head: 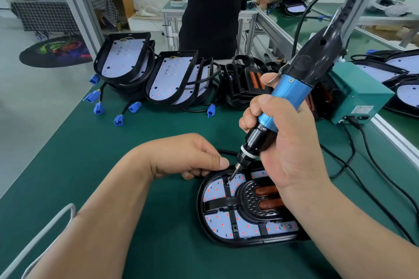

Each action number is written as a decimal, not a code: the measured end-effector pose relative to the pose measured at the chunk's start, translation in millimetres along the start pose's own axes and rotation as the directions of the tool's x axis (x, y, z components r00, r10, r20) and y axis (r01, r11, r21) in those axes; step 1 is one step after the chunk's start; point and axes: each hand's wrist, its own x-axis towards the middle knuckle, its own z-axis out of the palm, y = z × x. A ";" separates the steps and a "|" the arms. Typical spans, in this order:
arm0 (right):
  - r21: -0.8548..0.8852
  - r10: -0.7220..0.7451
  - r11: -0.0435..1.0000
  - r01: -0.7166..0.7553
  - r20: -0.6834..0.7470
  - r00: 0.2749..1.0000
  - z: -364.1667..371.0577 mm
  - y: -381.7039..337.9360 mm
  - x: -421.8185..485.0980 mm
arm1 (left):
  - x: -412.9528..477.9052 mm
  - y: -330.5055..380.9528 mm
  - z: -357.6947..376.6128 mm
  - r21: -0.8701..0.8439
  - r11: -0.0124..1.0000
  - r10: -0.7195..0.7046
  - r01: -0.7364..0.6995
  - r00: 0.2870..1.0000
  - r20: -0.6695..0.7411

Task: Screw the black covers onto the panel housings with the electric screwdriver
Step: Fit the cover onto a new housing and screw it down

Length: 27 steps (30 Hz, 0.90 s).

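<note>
At the lower left of the frame a white cable [45, 233] loops over the green bench [113, 154]. In the lower middle lies a panel housing [201, 201], flat, its pale board dotted with red. A black cover [226, 203] sits inside it: crossed bars and a grilled dome over two orange coils [269, 197].

The right grip [288, 142] is closed round the blue barrel of the electric screwdriver [288, 90], which tilts toward the upper right. Its bit tip [229, 180] touches a bar of the cover near the housing's upper edge.

The left grip [188, 156] rests against the housing's upper left rim. Its fingers are curled and the thumb is pressed on the forefinger. Whether it holds anything inside cannot be told.

Higher up, left of centre, more housings [127, 59] stand stacked on edge, and cables with blue connectors [97, 107] trail from them. At the right edge sits a green power box [358, 95] with black leads. At the top middle, beyond the bench, stands a person in dark clothes [213, 13].
</note>
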 end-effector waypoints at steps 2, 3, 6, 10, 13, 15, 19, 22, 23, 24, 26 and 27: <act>-0.012 -0.004 1.000 0.004 0.013 1.000 1.6 0.1 -1.1 | -0.2 -0.2 -0.1 0.000 1.000 0.001 -0.001 1.000 0.001; -0.018 -0.005 1.000 0.006 0.020 1.000 2.5 0.3 -1.7 | -0.3 -0.1 0.1 -0.002 1.000 0.003 -0.003 1.000 0.001; -0.039 -0.023 0.999 0.026 0.073 0.997 5.1 -0.3 -3.1 | -0.3 0.6 1.3 0.000 1.000 0.004 -0.004 1.000 -0.005; -0.067 -0.036 0.997 0.050 0.190 0.981 8.8 -1.7 -5.0 | -1.1 2.4 2.3 0.032 0.999 -0.002 0.002 1.000 -0.024; -0.094 -0.019 0.995 0.045 0.258 0.966 11.0 -0.6 -6.3 | -0.5 3.1 2.3 0.092 0.996 -0.006 0.010 0.999 -0.043; -0.103 0.004 0.994 0.027 0.294 0.956 12.7 0.5 -6.4 | 0.0 3.5 3.5 0.116 0.993 -0.011 0.017 0.998 -0.057; -0.102 0.063 0.994 -0.028 0.359 0.931 16.8 1.9 -6.2 | -0.4 2.6 4.2 0.148 0.988 -0.035 0.047 0.996 -0.080; -0.119 0.093 0.992 -0.051 0.386 0.918 17.0 2.5 -5.2 | 1.3 0.9 3.3 0.169 0.984 -0.049 0.063 0.995 -0.091; -0.128 0.103 0.990 -0.056 0.392 0.914 16.6 3.0 -4.4 | 1.9 0.6 3.0 0.173 0.983 -0.048 0.064 0.994 -0.095; -0.140 0.112 0.988 -0.060 0.400 0.909 15.9 2.8 -3.3 | 2.1 0.4 2.9 0.178 0.982 -0.045 0.062 0.994 -0.097; -0.171 0.131 0.983 -0.061 0.438 0.889 15.3 2.7 -1.1 | 2.5 -0.1 2.9 0.172 0.984 -0.036 0.052 0.995 -0.091; -0.185 0.142 0.981 -0.061 0.465 0.874 14.7 2.7 -0.3 | 2.5 -0.5 3.4 0.158 0.986 -0.032 0.046 0.996 -0.088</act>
